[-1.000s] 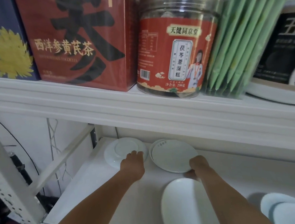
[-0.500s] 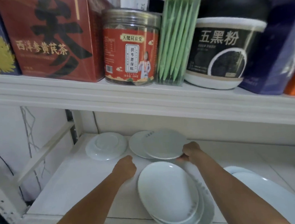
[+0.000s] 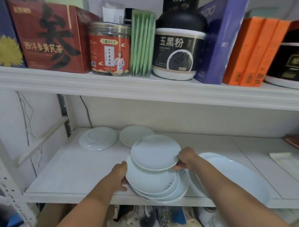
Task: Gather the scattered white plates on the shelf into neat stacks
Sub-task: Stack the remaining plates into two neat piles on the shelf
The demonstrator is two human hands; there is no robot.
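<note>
The right hand [image 3: 186, 158] pinched a small white plate [image 3: 155, 152] by its rim over the uneven stack [image 3: 154, 182]. The left hand [image 3: 120, 174] gripped that stack, which overhung the shelf [image 3: 74, 169] edge. A careless landing could tip it off.

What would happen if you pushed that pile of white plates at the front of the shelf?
The pile of plates looks glossy and unevenly stacked, so the plates would probably slide over each other. It seems to overhang the front of the shelf, so a forward push could tip it off. The plates look ceramic, so they are likely heavy and breakable.
</note>
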